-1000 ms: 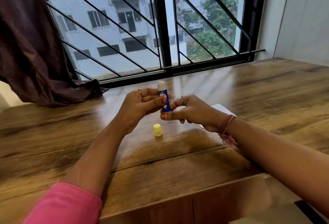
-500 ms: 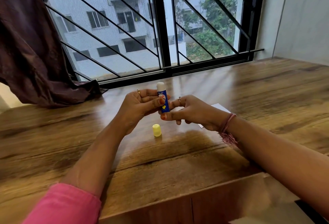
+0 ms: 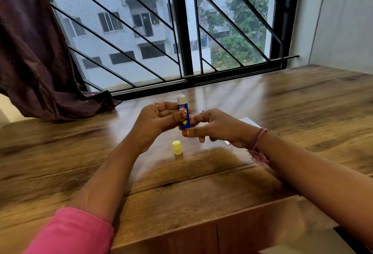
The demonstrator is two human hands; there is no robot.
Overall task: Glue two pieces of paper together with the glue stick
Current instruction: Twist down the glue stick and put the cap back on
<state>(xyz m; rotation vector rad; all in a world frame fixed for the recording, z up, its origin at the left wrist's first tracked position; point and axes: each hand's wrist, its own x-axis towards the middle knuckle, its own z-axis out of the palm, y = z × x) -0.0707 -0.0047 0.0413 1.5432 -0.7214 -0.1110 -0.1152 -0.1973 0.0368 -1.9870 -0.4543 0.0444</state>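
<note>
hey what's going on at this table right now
A person is holding a blue glue stick upright over a wooden table. The left hand grips its barrel and the right hand pinches its base. The cap is off: the small yellow cap stands on the table below the hands, and white glue shows at the top. White paper lies behind the right wrist, mostly hidden. No glue is on the paper yet.

Soft daylight from window (image 3: 181,31); glare on table (image 3: 232,96); edges blurred.
</note>
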